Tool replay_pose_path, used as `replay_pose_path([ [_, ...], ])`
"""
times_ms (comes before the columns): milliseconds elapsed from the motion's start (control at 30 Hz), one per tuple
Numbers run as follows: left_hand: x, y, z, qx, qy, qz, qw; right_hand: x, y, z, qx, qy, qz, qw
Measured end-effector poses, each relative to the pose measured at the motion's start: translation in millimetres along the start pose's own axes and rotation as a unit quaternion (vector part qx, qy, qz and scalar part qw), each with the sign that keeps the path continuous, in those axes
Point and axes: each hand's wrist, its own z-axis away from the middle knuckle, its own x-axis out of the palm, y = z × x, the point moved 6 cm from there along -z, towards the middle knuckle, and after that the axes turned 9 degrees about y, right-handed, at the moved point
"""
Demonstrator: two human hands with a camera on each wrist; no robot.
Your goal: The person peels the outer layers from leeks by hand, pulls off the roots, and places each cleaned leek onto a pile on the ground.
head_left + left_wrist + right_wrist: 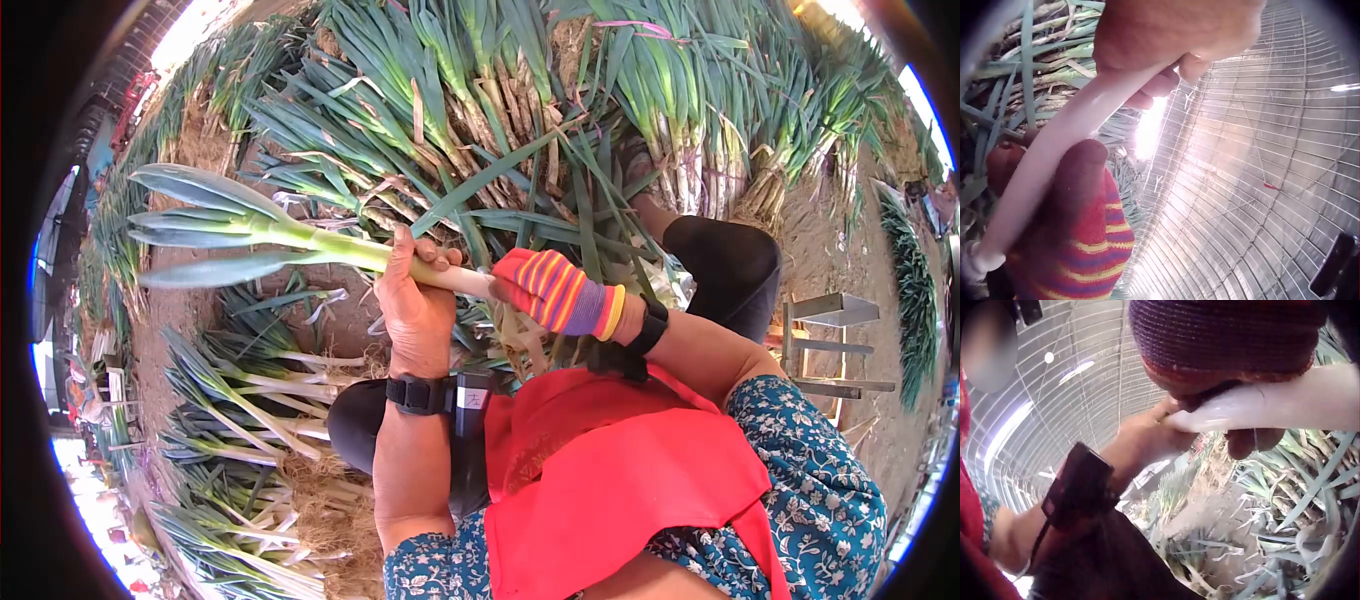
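Observation:
A large green onion [350, 248] lies across in front of the person, its green leaves fanned out to the left and its white stalk to the right. The bare left hand [418, 310] grips the stalk around its middle. Toward the root end, the right hand [558, 290], in a striped glove with bare fingertips, holds the smooth white part. In the left wrist view the gloved thumb [1082, 169] lies along the stalk, and the pale root end [985, 256] sticks out beyond it. The right wrist view shows the glove [1229, 344] over the shiny white stalk [1310, 397].
Bundles of green onions [480, 90] crowd the ground ahead. Loose onions with shaggy roots [250, 400] lie at the left. A metal stool [835, 310] stands at the right. The person wears a red apron [630, 480]. Curved framing [1254, 169] arches overhead.

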Motion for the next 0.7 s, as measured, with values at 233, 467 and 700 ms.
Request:
replay_pose_path([
  [233, 9, 9, 6, 0.051, 0.006, -0.005, 0.999, 3, 18, -7, 0.064, -0.006, 0.104, 0.992],
  [467, -10, 57, 14, 0.154, 0.081, -0.035, 0.984, -41, 109, 45, 0.013, -0.18, 0.453, 0.873],
  [700, -12, 38, 46, 0.143, 0.108, -0.01, 0.984, -92, 189, 120, 0.122, -0.224, 0.491, 0.833],
])
